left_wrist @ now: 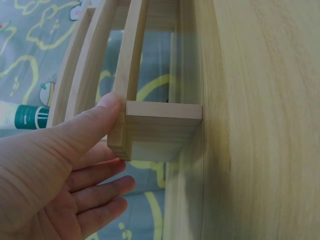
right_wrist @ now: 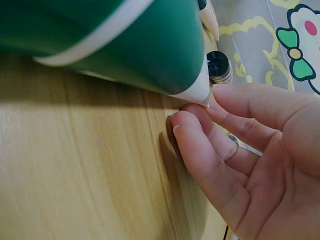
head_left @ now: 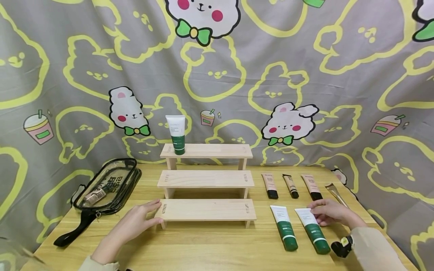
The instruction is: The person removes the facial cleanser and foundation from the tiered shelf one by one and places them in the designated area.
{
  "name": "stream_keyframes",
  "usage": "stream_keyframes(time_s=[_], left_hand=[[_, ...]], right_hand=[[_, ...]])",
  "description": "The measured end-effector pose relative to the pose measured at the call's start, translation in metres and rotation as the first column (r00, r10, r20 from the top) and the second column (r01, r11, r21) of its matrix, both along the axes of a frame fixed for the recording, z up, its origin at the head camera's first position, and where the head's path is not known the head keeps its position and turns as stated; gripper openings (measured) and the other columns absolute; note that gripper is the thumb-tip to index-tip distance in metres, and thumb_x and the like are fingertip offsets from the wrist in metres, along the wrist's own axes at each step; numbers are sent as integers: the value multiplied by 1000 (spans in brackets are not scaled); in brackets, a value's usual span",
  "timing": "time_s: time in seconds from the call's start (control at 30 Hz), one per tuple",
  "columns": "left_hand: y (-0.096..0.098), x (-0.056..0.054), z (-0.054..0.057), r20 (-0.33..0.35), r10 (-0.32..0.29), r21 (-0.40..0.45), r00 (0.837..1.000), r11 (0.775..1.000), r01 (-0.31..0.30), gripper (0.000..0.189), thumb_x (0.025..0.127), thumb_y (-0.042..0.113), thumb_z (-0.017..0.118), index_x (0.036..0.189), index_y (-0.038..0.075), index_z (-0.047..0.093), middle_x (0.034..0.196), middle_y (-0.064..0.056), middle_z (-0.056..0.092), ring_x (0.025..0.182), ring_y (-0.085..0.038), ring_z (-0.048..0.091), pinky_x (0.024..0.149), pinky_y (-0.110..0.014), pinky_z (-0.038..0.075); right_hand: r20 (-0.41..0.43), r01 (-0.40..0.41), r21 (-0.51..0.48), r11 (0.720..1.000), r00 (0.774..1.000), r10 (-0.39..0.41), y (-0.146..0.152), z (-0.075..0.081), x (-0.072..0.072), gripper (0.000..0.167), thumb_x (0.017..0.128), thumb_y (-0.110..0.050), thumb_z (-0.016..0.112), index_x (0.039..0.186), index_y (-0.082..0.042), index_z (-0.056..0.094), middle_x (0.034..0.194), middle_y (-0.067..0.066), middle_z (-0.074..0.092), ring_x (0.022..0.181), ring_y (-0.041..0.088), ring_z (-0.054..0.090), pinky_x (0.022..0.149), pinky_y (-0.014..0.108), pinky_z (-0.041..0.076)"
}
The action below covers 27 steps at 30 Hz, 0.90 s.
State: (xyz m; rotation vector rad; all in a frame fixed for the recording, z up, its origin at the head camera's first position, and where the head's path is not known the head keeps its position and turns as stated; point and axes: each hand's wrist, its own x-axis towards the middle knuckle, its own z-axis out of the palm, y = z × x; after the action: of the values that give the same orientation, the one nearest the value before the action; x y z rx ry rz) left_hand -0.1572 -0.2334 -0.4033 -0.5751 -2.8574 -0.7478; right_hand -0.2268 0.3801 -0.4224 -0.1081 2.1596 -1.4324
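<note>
My left hand (head_left: 137, 220) holds the left end of the lowest step of a pale wooden three-tier display stand (head_left: 207, 210). In the left wrist view, the thumb lies on the board's edge and a finger goes behind it, while the other fingers stay spread. With its thumb and fingertips, my right hand (head_left: 330, 212) pinches the white flat end of a green and white squeeze tube (head_left: 312, 231), which lies on the table. A matching tube (head_left: 285, 227) lies just left of it. Another such tube (head_left: 176, 135) stands cap down at the left of the top step.
Behind the right-hand tubes lie two pink BB cream tubes (head_left: 269, 184) (head_left: 310, 184), a smaller beige tube (head_left: 290, 185) between them and a slim metallic tube (head_left: 335, 194). A clear black-edged pouch (head_left: 108, 186) with a small bottle inside sits left. A patterned curtain (head_left: 217, 94) hangs behind.
</note>
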Motion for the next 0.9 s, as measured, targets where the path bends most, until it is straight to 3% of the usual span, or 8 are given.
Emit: stream_keyframes(time_s=[0.3,0.5,0.7,0.9], left_hand=[[-1,0,-1,2,-4,5,1000,1000,4,56,80,33,69,119,-6,58,128,-20,50,112,-38,50,93,-50,41],[-1,1,-1,-1,-3,7,1000,1000,3,56,80,32,69,119,-6,58,128,-20,50,112,-38,50,93,-50,41],[0,-1,-2,6,2,5,1000,1000,-2,54,80,29,70,119,-6,57,129,-20,49,112,-38,50,94,-50,40],[0,-1,-3,8,3,6,1000,1000,-3,54,79,27,71,119,-6,57,130,-20,49,112,-38,50,94,-50,40]], right_hand=[[-22,25,41,999,999,-25,0,2,1,29,92,-10,53,112,12,51,73,7,60,60,12,58,56,26,55],[-70,-3,28,1000,998,5,1,7,-2,34,94,-11,51,114,16,47,75,6,60,62,13,58,56,26,54],[-172,-11,50,999,985,19,-8,24,-4,45,94,-13,51,122,20,39,85,11,61,70,22,61,60,33,56],[-260,-39,66,997,964,55,-28,50,-12,50,94,-15,53,127,18,36,91,15,61,78,28,61,67,40,55]])
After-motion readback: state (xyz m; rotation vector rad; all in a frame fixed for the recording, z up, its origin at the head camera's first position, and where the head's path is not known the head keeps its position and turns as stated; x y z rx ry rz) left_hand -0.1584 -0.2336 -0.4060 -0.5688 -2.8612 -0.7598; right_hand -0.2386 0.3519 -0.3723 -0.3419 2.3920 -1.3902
